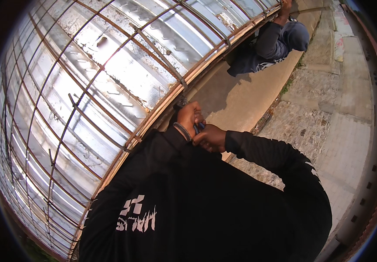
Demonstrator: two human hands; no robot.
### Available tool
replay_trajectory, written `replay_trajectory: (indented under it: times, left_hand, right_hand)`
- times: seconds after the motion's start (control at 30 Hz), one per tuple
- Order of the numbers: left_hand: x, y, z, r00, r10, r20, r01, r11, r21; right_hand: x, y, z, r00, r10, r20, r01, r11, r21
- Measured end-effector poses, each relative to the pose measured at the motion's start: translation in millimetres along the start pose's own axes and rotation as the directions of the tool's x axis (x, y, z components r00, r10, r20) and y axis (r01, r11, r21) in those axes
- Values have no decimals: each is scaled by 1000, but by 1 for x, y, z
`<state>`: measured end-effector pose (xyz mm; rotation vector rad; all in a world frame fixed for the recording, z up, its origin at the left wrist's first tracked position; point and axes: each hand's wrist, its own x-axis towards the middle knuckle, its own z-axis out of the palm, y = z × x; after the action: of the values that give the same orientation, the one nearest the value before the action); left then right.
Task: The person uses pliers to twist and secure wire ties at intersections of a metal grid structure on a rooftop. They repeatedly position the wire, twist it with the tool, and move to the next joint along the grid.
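Note:
My left hand [190,118], with a dark band at its wrist, is closed beside the edge of the boards. Close against it, my right hand [210,139] is closed too. Between them shows a blue-handled tool [199,127], which looks like pliers; both hands grip it, and the fingers hide most of it. A dark metal piece [180,103] sits just beyond my left hand, at the board edge; I cannot tell whether it is the tool's head. Rusty rebar [103,67] runs in a tied grid on the left.
Shiny corrugated metal sheets [131,65] lie under the rebar, bordered by a wooden edge board [153,114]. Another person [280,41] in dark clothing works farther along that edge. Below to the right are a smooth ledge [236,100] and rough concrete ground [304,113].

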<state>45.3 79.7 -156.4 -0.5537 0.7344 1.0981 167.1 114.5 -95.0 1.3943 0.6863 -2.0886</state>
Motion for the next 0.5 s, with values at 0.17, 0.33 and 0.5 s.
replay_trajectory:
  times: [0.17,0.33,0.5]
  left_hand:
    - [2,-1,-16,933,16,358,-1,999,-42]
    - [-48,-4,9,898,23,440,-315,732,605]
    - [-90,1,24,708,169,685,-704,242,668]
  right_hand:
    - [0,-4,-19,980,-33,196,16,996,91]
    - [-18,14,-52,934,-170,313,163,985,47]
    - [-44,36,-4,643,-765,-37,722,621,-305]
